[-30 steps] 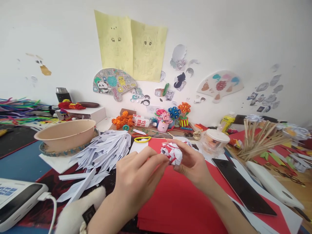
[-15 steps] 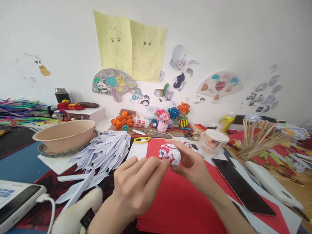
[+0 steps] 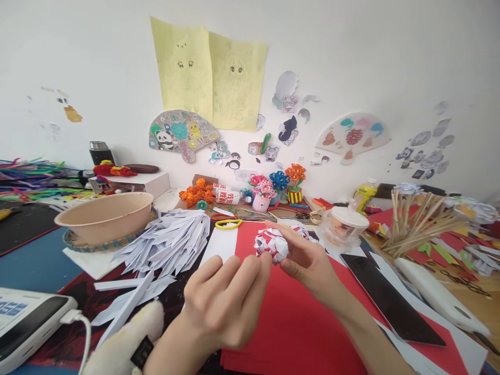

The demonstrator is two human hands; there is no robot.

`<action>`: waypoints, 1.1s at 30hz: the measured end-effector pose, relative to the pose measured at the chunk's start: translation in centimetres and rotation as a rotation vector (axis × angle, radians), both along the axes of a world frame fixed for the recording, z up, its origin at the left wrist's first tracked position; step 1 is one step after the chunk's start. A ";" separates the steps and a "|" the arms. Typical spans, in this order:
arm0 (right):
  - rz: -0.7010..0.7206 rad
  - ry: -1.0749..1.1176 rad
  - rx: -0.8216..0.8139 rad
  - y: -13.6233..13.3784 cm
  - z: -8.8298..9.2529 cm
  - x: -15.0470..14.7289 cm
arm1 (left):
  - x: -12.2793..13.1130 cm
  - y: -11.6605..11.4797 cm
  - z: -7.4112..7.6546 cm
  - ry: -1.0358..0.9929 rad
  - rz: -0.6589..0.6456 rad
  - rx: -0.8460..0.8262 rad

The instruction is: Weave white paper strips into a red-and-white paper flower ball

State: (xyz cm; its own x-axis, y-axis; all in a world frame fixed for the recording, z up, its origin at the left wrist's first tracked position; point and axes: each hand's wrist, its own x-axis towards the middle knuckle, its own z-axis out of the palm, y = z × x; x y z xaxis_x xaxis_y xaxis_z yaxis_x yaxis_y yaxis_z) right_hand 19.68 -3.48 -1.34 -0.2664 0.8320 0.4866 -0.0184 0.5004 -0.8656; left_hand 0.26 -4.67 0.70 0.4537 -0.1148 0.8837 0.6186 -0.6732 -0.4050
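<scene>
A folded paper ball (image 3: 272,245) in white and red is held above the red paper sheets (image 3: 300,323). My right hand (image 3: 308,260) grips it from the right, thumb below and fingers behind. My left hand (image 3: 226,302) is closed at the ball's lower left, its fingertips against the ball's near side; whether they pinch a part of it is hidden. Behind my right hand, a second red and white folded paper piece (image 3: 300,230) partly shows. Left of my hands lies a pile of folded white paper strips (image 3: 172,242).
Yellow-handled scissors (image 3: 228,224) lie behind my hands. A beige basin (image 3: 105,216) stands at the left, a white device (image 3: 31,323) at the near left. To the right are a black phone (image 3: 390,297), a lidded cup (image 3: 346,224) and a bundle of wooden sticks (image 3: 417,221).
My left hand's fingers have shifted slightly at the ball, and the ball has turned a little. My right hand keeps its hold, its thumb slightly moved.
</scene>
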 end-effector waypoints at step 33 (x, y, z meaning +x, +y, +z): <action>0.033 0.026 -0.063 0.1 0.3 0.1 | 0.0 -0.4 -0.1 0.070 0.072 0.061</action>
State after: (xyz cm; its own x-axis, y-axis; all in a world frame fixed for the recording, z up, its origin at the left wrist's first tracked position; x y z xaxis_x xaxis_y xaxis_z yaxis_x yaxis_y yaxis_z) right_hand 19.81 -3.38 -1.07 -0.2818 0.8521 0.4410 -0.0571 0.4439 -0.8943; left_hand 0.26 -5.04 0.57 0.5233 -0.1317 0.8419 0.6334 -0.6009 -0.4876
